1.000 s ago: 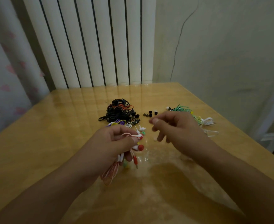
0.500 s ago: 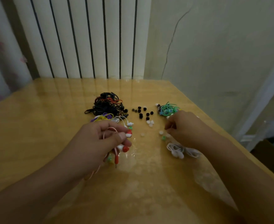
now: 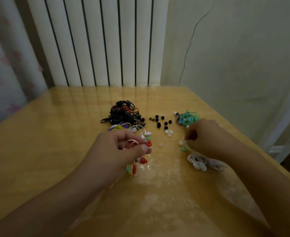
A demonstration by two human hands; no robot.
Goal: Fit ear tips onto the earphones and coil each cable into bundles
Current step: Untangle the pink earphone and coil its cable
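Glossy wooden counter, dim light. Both hands low over its middle.

Left hand: fingers curled round a pink-red earphone set, thumb and forefinger pinching one earbud with a red tip at the fingertips. Second red-tipped bud and the red plug hang just below the hand; a loop of the pale pink cable shows inside the curl of the fingers. A green ear tip lies beside the plug.

Right hand: knuckles up, fingers curled down to the counter among loose tips. Whether it pinches one cannot be told (fingertips hidden under the hand). Just beside it: a loose green tip and clear tips.

White earphones lie loosely bunched on the counter, partly under the right wrist.

Farther back, left to right:
- black cable pile with some orange strands in it
- yellow and purple cables just in front of it, a white earbud trailing toward the left hand
- scattered black ear tips, a few clear ones near them
- green cable bundle, touching or just behind the right hand

Behind the counter: white ribbed radiator, curtain to the left, cracked wall to the right.
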